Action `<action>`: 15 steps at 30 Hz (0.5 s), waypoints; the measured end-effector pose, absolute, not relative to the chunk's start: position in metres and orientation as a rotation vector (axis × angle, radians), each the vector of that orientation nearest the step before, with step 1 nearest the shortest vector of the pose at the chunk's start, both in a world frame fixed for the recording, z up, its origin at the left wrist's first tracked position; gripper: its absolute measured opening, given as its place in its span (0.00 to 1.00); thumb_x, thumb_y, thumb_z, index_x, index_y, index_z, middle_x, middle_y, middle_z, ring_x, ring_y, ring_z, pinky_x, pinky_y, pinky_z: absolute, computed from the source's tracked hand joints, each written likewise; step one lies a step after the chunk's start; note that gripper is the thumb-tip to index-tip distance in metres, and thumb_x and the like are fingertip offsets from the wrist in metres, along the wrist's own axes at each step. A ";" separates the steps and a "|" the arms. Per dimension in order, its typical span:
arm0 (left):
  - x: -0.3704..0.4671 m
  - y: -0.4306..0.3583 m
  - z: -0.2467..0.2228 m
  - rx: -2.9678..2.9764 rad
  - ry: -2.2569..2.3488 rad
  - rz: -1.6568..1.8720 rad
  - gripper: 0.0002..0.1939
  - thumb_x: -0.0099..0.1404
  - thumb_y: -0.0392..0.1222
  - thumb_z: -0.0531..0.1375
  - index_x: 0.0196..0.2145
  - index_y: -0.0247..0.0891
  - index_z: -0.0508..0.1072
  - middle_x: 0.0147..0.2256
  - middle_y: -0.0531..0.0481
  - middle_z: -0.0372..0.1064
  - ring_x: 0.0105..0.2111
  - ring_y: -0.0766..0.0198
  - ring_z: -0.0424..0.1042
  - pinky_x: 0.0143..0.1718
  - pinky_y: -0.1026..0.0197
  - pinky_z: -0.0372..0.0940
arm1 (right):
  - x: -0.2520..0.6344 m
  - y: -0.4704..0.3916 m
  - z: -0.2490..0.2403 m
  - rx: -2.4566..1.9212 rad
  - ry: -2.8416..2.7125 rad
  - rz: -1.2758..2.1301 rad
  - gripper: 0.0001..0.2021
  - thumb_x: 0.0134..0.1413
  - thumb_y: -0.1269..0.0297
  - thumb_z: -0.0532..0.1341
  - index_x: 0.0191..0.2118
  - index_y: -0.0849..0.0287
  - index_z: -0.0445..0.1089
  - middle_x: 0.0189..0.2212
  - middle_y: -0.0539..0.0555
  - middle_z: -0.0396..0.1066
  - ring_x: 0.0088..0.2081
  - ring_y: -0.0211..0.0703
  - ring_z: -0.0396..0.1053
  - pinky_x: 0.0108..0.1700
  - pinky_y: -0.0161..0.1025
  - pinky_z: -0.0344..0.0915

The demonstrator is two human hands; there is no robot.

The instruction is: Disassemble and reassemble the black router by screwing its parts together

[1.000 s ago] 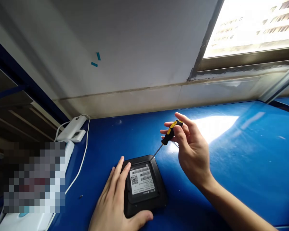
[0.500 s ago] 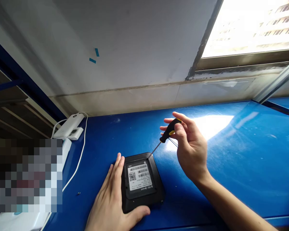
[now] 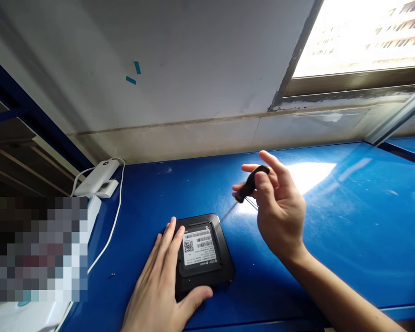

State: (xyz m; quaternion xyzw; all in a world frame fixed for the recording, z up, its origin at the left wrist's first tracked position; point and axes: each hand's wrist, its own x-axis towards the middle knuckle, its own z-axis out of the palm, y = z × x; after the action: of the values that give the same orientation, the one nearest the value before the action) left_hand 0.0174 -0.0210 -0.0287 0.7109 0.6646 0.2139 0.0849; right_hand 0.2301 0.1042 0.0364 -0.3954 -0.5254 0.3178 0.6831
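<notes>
A black square device (image 3: 207,278) with a white printed label (image 3: 198,247) lies on the blue table. My left hand (image 3: 166,281) rests along its left side, fingers on its edge and thumb at its near edge. In my right hand (image 3: 280,207) is a black and yellow screwdriver (image 3: 251,185), its handle between thumb and fingers, some fingers stretched out. The shaft points down and left; its tip looks blurred near the device's far right corner, and whether it touches cannot be made out.
White adapters (image 3: 98,177) and a white cable (image 3: 117,216) lie at the left edge of the blue table (image 3: 332,249). A small screw-like piece (image 3: 112,275) sits left of my left hand. A wall and window stand behind.
My right hand and the screwdriver have moved right and slightly up, and the tip has left the recess corner of the device. The left hand's index finger has shifted slightly over the device.
</notes>
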 end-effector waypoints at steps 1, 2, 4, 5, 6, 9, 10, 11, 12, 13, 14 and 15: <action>0.016 -0.021 -0.028 2.098 1.977 0.636 0.45 0.68 0.54 0.64 0.74 0.55 0.43 0.75 0.44 0.46 0.71 0.39 0.55 0.63 0.37 0.66 | 0.231 0.103 0.039 -0.881 -1.156 0.696 0.14 0.69 0.58 0.61 0.57 0.47 0.70 0.43 0.51 0.77 0.27 0.37 0.77 0.28 0.39 0.80; 0.015 -0.021 -0.028 2.078 1.970 0.637 0.44 0.68 0.55 0.63 0.73 0.55 0.44 0.75 0.44 0.46 0.71 0.40 0.56 0.62 0.37 0.67 | 0.231 0.103 0.041 -0.876 -1.138 0.686 0.12 0.69 0.58 0.61 0.55 0.47 0.71 0.42 0.50 0.76 0.25 0.36 0.77 0.25 0.37 0.78; 0.013 -0.020 -0.027 2.044 1.965 0.662 0.43 0.69 0.55 0.62 0.73 0.56 0.45 0.75 0.45 0.47 0.70 0.42 0.57 0.62 0.38 0.67 | 0.232 0.101 0.043 -0.873 -1.133 0.693 0.11 0.69 0.58 0.61 0.53 0.48 0.71 0.41 0.50 0.76 0.24 0.35 0.76 0.23 0.36 0.76; 0.012 -0.020 -0.027 2.031 1.971 0.682 0.42 0.69 0.55 0.62 0.73 0.55 0.46 0.75 0.45 0.47 0.70 0.42 0.58 0.63 0.37 0.66 | 0.231 0.100 0.043 -0.867 -1.146 0.712 0.10 0.69 0.58 0.61 0.53 0.48 0.71 0.41 0.50 0.76 0.24 0.35 0.76 0.23 0.36 0.76; 0.012 -0.020 -0.027 2.019 1.985 0.699 0.42 0.69 0.55 0.62 0.72 0.55 0.47 0.75 0.45 0.48 0.70 0.42 0.58 0.63 0.37 0.66 | 0.230 0.099 0.043 -0.855 -1.165 0.742 0.10 0.69 0.58 0.61 0.53 0.48 0.71 0.41 0.50 0.75 0.23 0.35 0.76 0.23 0.36 0.76; 0.013 -0.020 -0.028 2.052 1.991 0.715 0.40 0.68 0.56 0.62 0.72 0.55 0.49 0.73 0.44 0.52 0.69 0.41 0.60 0.61 0.37 0.69 | 0.225 0.095 0.038 -0.796 -1.233 0.855 0.09 0.69 0.59 0.62 0.52 0.50 0.69 0.40 0.48 0.74 0.23 0.34 0.76 0.22 0.34 0.75; 0.013 -0.020 -0.028 2.076 1.982 0.716 0.40 0.68 0.56 0.62 0.71 0.55 0.49 0.73 0.45 0.53 0.69 0.42 0.61 0.59 0.38 0.70 | 0.223 0.094 0.036 -0.778 -1.248 0.886 0.09 0.69 0.59 0.62 0.52 0.50 0.69 0.40 0.48 0.74 0.23 0.33 0.76 0.23 0.33 0.74; 0.013 -0.020 -0.029 2.070 1.995 0.725 0.39 0.69 0.56 0.61 0.71 0.55 0.50 0.73 0.45 0.53 0.69 0.43 0.61 0.60 0.38 0.70 | 0.221 0.093 0.035 -0.765 -1.256 0.913 0.09 0.69 0.59 0.62 0.52 0.50 0.69 0.41 0.47 0.73 0.23 0.32 0.76 0.24 0.32 0.75; 0.012 -0.020 -0.029 2.068 2.005 0.734 0.38 0.70 0.56 0.60 0.71 0.55 0.50 0.73 0.46 0.54 0.69 0.43 0.61 0.60 0.38 0.69 | 0.219 0.092 0.033 -0.756 -1.263 0.935 0.09 0.69 0.59 0.62 0.52 0.50 0.69 0.41 0.47 0.73 0.24 0.31 0.76 0.25 0.32 0.75; 0.011 -0.019 -0.030 2.072 2.010 0.736 0.38 0.70 0.57 0.60 0.71 0.55 0.49 0.73 0.46 0.54 0.69 0.43 0.61 0.60 0.38 0.70 | 0.218 0.091 0.032 -0.749 -1.267 0.951 0.09 0.69 0.59 0.62 0.52 0.50 0.69 0.42 0.47 0.73 0.24 0.30 0.76 0.26 0.31 0.75; 0.010 -0.019 -0.031 2.080 2.012 0.730 0.38 0.70 0.57 0.59 0.72 0.56 0.49 0.73 0.47 0.54 0.68 0.43 0.62 0.60 0.38 0.70 | 0.217 0.090 0.031 -0.743 -1.271 0.964 0.09 0.69 0.59 0.62 0.52 0.50 0.69 0.42 0.47 0.73 0.25 0.30 0.77 0.26 0.31 0.76; 0.008 -0.019 -0.032 2.109 1.995 0.716 0.39 0.70 0.59 0.60 0.72 0.56 0.49 0.73 0.47 0.55 0.68 0.43 0.63 0.59 0.38 0.71 | 0.217 0.089 0.031 -0.737 -1.274 0.971 0.09 0.69 0.59 0.62 0.52 0.50 0.69 0.42 0.47 0.73 0.25 0.29 0.76 0.27 0.30 0.75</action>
State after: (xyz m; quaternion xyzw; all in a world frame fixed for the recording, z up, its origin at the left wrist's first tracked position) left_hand 0.0081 -0.0186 -0.0318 0.7032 0.6654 0.2386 0.0758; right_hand 0.2169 0.0885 0.0311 -0.3227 -0.5577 0.4251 0.6357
